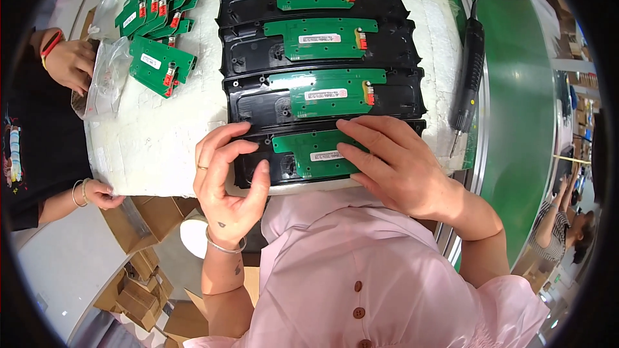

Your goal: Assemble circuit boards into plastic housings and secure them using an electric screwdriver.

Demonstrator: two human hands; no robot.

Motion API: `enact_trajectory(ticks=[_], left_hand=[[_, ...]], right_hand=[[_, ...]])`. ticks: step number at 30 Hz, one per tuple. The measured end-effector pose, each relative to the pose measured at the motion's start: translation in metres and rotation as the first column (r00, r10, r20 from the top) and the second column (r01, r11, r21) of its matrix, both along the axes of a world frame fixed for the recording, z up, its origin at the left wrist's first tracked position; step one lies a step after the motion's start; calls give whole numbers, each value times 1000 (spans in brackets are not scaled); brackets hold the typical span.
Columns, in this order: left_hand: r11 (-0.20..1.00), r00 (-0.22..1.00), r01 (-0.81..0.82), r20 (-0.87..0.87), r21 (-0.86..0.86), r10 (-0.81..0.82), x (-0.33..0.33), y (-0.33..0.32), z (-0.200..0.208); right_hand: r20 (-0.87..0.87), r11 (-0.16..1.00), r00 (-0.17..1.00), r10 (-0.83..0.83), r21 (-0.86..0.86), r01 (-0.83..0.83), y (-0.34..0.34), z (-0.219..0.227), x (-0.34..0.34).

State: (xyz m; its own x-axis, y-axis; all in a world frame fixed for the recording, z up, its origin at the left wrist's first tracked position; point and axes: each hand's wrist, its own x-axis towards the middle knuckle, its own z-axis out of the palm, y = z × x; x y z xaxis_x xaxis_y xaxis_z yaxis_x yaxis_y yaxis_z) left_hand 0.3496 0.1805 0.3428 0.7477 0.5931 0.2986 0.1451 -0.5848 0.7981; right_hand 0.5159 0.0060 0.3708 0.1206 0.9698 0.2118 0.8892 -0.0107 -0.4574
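Observation:
Nearest to me lies a black plastic housing (pixel 248 166) with a green circuit board (pixel 300 154) set in it. The fingers of my left hand (pixel 227 183) are curved and apart at the housing's left end, with the thumb over its front part. My right hand (pixel 403 171) rests over the board's right part, its fingers stretched out and hiding that end. Beyond them, three more black housings (pixel 258 103) lie in a row, each carrying a green circuit board (pixel 322 38) with a white label and a red-and-white part at its right.
An electric screwdriver (pixel 471 77) lies to the right on the white work surface (pixel 171 154). Loose green circuit boards (pixel 149 77) are piled at the far left beside a clear plastic bag (pixel 109 84). Another person's hand (pixel 69 64) is near the bag. Cardboard boxes (pixel 138 303) stand below left.

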Motion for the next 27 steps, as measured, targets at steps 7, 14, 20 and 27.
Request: enact_trajectory(ticks=[7,14,20,27], left_hand=[[986,997,62,-49,155,-55,0,-2,-1],[928,984,136,-153,348,-87,3,-16,2],[913,974,187,-193,362,-123,4,-18,-3],[905,955,231,-262,357,-141,6,-11,4]], right_hand=[[-63,997,996,-62,-47,59,4,4,-1],[-23,994,995,-95,-64,94,-16,4,6],[-28,995,995,-94,16,95,-20,-9,6],[-25,998,998,-51,30,51,-17,-9,12]])
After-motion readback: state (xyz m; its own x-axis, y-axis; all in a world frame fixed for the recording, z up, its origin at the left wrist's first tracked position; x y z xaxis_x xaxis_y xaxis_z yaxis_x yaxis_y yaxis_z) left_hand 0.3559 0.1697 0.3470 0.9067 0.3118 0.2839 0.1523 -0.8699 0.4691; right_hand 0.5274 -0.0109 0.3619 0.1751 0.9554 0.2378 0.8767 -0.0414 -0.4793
